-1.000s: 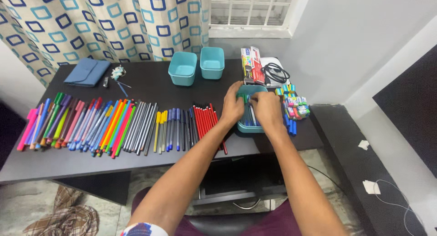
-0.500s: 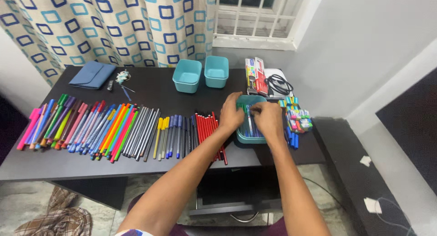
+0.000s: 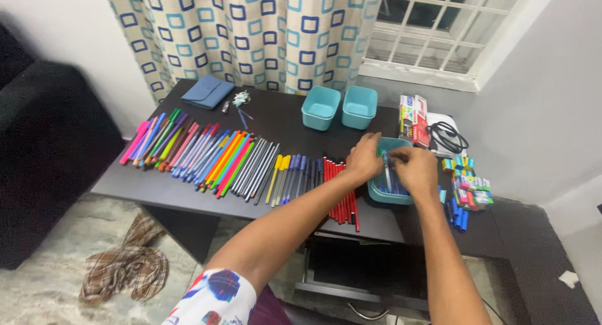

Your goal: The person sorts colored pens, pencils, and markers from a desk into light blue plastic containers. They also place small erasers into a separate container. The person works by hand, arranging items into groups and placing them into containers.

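A dark matte tabletop [image 3: 188, 187] stands before a patterned curtain [image 3: 263, 30]. Near its right end sits a teal plastic tray [image 3: 384, 193], rectangular and round-cornered, with pens [image 3: 389, 177] in it. Left hand [image 3: 364, 159] and right hand [image 3: 414, 168] meet over it, fingers pinched on the pens. Red pencils [image 3: 342, 196] lie just left; erasers [image 3: 470, 187] lie right.

A teal rectangular tray [image 3: 380, 196] of upright-lying blue pens [image 3: 389, 177] sits right of centre, beneath my hands.
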